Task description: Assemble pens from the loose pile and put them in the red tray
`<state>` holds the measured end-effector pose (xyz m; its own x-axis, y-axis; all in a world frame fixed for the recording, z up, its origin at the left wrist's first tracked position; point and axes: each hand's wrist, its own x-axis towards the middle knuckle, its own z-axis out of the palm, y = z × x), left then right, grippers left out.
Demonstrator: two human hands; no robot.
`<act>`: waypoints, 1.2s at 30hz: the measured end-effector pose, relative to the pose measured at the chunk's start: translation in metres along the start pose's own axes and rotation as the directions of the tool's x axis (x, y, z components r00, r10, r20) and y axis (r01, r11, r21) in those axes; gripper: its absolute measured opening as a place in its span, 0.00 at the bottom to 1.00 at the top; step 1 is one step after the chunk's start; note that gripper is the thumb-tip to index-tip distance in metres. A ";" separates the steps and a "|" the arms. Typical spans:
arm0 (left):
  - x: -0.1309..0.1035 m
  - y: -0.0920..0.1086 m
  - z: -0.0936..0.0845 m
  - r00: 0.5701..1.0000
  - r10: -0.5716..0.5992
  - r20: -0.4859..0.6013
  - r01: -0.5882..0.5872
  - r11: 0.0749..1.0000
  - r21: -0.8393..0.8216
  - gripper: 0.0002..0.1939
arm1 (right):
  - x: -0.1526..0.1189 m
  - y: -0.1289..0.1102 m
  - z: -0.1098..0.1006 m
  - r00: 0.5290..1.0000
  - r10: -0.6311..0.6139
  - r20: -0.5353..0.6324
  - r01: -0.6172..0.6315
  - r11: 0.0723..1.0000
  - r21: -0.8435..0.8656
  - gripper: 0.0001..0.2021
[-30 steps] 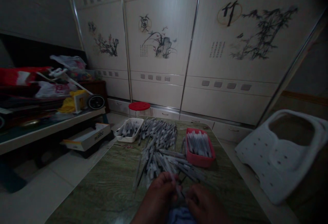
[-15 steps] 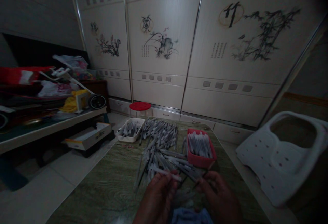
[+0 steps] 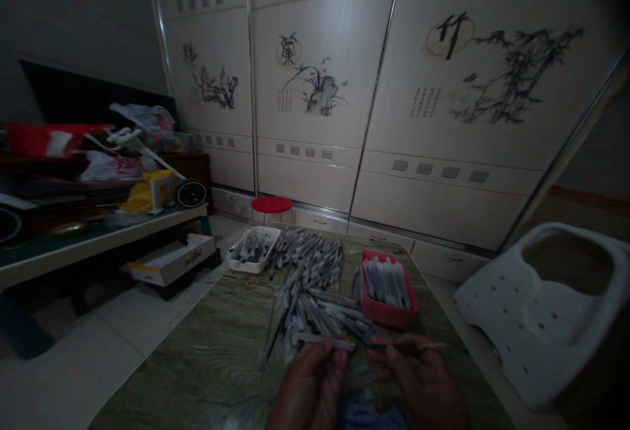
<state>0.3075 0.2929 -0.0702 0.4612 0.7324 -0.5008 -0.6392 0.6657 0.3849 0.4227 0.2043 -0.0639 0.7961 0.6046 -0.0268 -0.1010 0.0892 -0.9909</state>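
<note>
Low over the near part of the table (image 3: 207,351), my left hand (image 3: 315,377) pinches a whitish, translucent pen barrel (image 3: 310,338) that points left. Facing it, my right hand (image 3: 420,374) grips a thin pen refill (image 3: 436,345), dark along part of its length, with a pale end sticking out to the right. The inner ends of the barrel and refill are close but look apart. Beyond my hands spreads a heap of pens (image 3: 315,256). A red basket (image 3: 391,315) full of pens stands to the right of the heap, and a white basket (image 3: 246,266) with more pens to the left.
Blue cloth (image 3: 374,418) shows at the near edge between my wrists. On the right is a white plastic chair (image 3: 522,325). Behind the table are a red stool (image 3: 272,204) and sliding doors. A cluttered bench (image 3: 123,233) and a shoe box (image 3: 172,262) lie left.
My right hand has turned, and the refill it holds now lies nearly level, its pale end out to the right. My left hand keeps the barrel. The view has shifted slightly.
</note>
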 end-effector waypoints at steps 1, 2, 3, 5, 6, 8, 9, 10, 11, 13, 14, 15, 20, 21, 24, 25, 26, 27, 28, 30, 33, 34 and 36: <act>0.001 -0.001 -0.001 1.000 -0.003 -0.002 0.003 1.000 -0.009 0.12 | -0.001 0.000 0.002 1.000 0.004 0.002 -0.004 1.000 -0.012 0.22; 0.002 -0.002 -0.002 1.000 -0.003 0.002 0.003 1.000 -0.018 0.12 | -0.002 -0.001 0.004 1.000 -0.004 0.004 0.004 1.000 -0.018 0.21; 0.003 -0.004 -0.003 1.000 -0.004 0.011 0.005 1.000 -0.025 0.11 | -0.003 0.000 0.005 1.000 -0.022 0.009 0.022 1.000 -0.021 0.20; 0.004 -0.006 -0.004 0.999 -0.019 0.029 0.020 0.999 -0.034 0.11 | -0.003 0.001 0.008 0.997 -0.070 0.029 0.071 0.997 -0.019 0.17; 0.004 -0.007 -0.004 0.999 -0.030 0.025 0.031 0.999 -0.039 0.12 | -0.004 0.001 0.009 0.995 -0.092 0.044 0.093 0.995 -0.022 0.16; 0.003 -0.009 -0.004 0.999 -0.049 0.009 0.049 0.998 -0.046 0.12 | -0.003 0.004 0.010 0.989 -0.124 0.083 0.129 0.990 -0.062 0.15; 0.002 -0.009 -0.004 0.999 -0.052 0.009 0.052 0.998 -0.047 0.12 | -0.003 0.005 0.011 0.986 -0.131 0.102 0.142 0.984 -0.110 0.15; 0.001 -0.009 -0.004 0.999 -0.053 0.009 0.054 0.997 -0.047 0.12 | -0.003 0.007 0.011 0.984 -0.133 0.116 0.151 0.975 -0.164 0.15; 0.000 -0.009 -0.003 0.998 -0.055 0.014 0.055 0.997 -0.047 0.12 | -0.003 0.008 0.011 0.984 -0.131 0.121 0.154 0.965 -0.211 0.16; -0.002 -0.009 -0.002 0.998 -0.065 0.022 0.066 0.997 -0.050 0.11 | -0.002 0.011 0.011 0.986 -0.129 0.109 0.152 0.960 -0.236 0.18; -0.003 -0.008 -0.001 0.997 -0.071 0.021 0.072 0.996 -0.051 0.11 | -0.001 0.012 0.010 0.987 -0.132 0.096 0.150 0.965 -0.215 0.20; -0.003 -0.007 -0.001 0.997 -0.074 0.018 0.074 0.996 -0.046 0.10 | -0.001 0.013 0.009 0.988 -0.136 0.079 0.148 0.972 -0.183 0.22; -0.004 0.001 -0.001 0.999 -0.040 0.011 0.040 0.999 0.007 0.09 | 0.006 0.009 0.000 0.996 -0.090 0.003 0.089 0.986 -0.144 0.22; -0.003 0.005 -0.002 1.000 -0.022 0.009 0.021 1.000 0.019 0.08 | 0.009 0.009 -0.004 0.997 -0.075 0.010 0.076 0.983 -0.168 0.22; -0.001 0.019 -0.006 0.997 0.082 0.014 -0.082 0.994 0.070 0.07 | 0.018 0.009 -0.014 0.997 -0.044 0.058 0.058 0.962 -0.267 0.20; 0.000 0.025 -0.008 0.992 0.125 0.025 -0.127 0.987 0.096 0.06 | 0.020 0.011 -0.016 0.997 -0.028 0.071 0.048 0.953 -0.298 0.19; 0.001 0.031 -0.011 0.985 0.168 0.033 -0.170 0.977 0.126 0.06 | 0.022 0.013 -0.018 0.997 -0.017 0.077 0.042 0.945 -0.325 0.19; 0.002 0.037 -0.013 0.977 0.208 0.050 -0.214 0.965 0.153 0.06 | 0.023 0.016 -0.020 0.997 -0.013 0.073 0.038 0.935 -0.352 0.18; 0.003 0.043 -0.016 0.968 0.244 0.057 -0.251 0.951 0.181 0.06 | 0.023 0.019 -0.020 0.997 -0.019 0.070 0.044 0.925 -0.378 0.18; 0.006 0.053 -0.021 0.950 0.306 0.067 -0.313 0.922 0.227 0.06 | 0.022 0.025 -0.018 0.995 -0.064 0.073 0.089 0.905 -0.416 0.17; 0.010 0.067 -0.028 0.936 0.352 0.034 -0.349 0.905 0.243 0.05 | 0.019 0.033 -0.013 0.991 -0.062 0.116 0.108 0.887 -0.448 0.17; 0.012 0.071 -0.031 0.933 0.361 0.013 -0.353 0.904 0.243 0.05 | 0.019 0.034 -0.011 0.989 -0.048 0.139 0.108 0.880 -0.462 0.17; 0.016 0.079 -0.036 0.927 0.375 -0.026 -0.359 0.903 0.235 0.06 | 0.018 0.038 -0.007 0.982 -0.057 0.181 0.142 0.853 -0.502 0.16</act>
<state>0.2425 0.3518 -0.0757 0.1715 0.9248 -0.3397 -0.5984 0.3717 0.7098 0.4381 0.2129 -0.1026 0.6796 0.7316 0.0544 0.3267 -0.2353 -0.9154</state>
